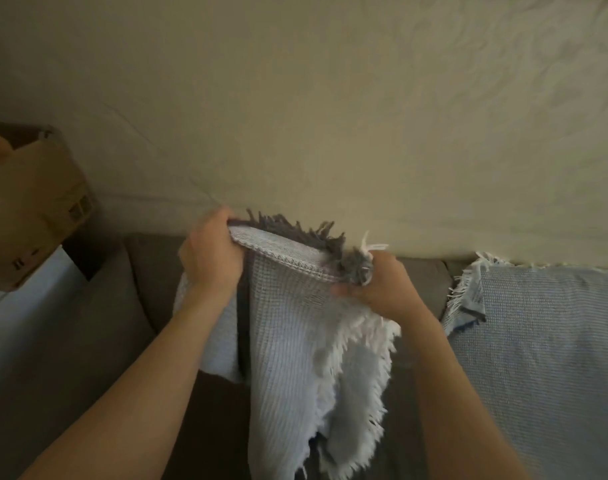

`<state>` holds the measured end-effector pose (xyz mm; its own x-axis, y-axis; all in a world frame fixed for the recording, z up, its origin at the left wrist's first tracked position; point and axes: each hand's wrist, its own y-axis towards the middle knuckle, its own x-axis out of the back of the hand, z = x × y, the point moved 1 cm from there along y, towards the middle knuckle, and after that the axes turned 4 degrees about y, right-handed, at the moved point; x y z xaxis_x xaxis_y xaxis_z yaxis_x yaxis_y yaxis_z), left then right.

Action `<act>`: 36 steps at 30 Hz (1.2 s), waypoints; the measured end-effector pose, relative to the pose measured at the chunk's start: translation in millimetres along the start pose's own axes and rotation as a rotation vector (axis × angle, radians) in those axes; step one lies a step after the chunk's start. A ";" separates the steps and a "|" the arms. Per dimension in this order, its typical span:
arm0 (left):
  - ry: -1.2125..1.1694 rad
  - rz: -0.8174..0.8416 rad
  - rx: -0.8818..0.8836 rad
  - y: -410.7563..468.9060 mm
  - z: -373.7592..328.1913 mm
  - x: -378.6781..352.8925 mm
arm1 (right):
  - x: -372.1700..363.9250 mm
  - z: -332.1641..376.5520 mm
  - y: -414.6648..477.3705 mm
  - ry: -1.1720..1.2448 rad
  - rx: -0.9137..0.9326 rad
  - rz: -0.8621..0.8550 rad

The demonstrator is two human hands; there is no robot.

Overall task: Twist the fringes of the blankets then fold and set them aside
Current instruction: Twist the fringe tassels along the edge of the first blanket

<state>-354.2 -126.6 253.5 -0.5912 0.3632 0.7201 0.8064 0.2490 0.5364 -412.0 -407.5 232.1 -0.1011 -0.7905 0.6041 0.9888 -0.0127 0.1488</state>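
Hands are holding a blanket [288, 341] above the sofa [87, 341]: left hand [212, 258] is gripping the top edge, right hand [378, 289] is pinching the grey fringe [356, 270]. Loose pinching is risking untwisted strands slipping free.

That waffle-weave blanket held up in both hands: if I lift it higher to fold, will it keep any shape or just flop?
Likely floppy: the blanket sags and hangs in loose folds below the left hand and right hand. Probably light, since gripping one edge carries it. Its white fringe looks loose and may snag or tangle.
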 end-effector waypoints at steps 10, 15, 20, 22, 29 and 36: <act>0.278 0.130 -0.205 5.8 -5.3 14.2 | 2.3 16.1 3.3 -0.151 0.020 0.289; 0.191 -0.035 -0.264 19.2 -14.9 32.9 | -16.6 -4.5 8.7 -0.104 -0.059 0.061; 0.183 0.042 -0.381 22.2 -17.5 29.9 | -31.3 3.9 15.2 -0.059 0.018 -0.031; 0.233 0.067 -0.335 23.0 -11.6 22.7 | -36.8 4.9 10.3 0.168 -0.002 0.166; 0.375 0.171 -0.159 14.7 23.7 -2.7 | -22.6 -15.6 5.6 0.285 -0.119 -0.046; 0.363 0.339 -0.121 -5.7 34.7 -30.3 | -17.3 -15.2 9.4 -0.154 -0.074 -0.180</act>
<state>-340.4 -107.9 213.3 -0.2814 0.0651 0.9574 0.9589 0.0581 0.2778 -399.3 -403.2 211.1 -0.2859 -0.6689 0.6862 0.9582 -0.1941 0.2100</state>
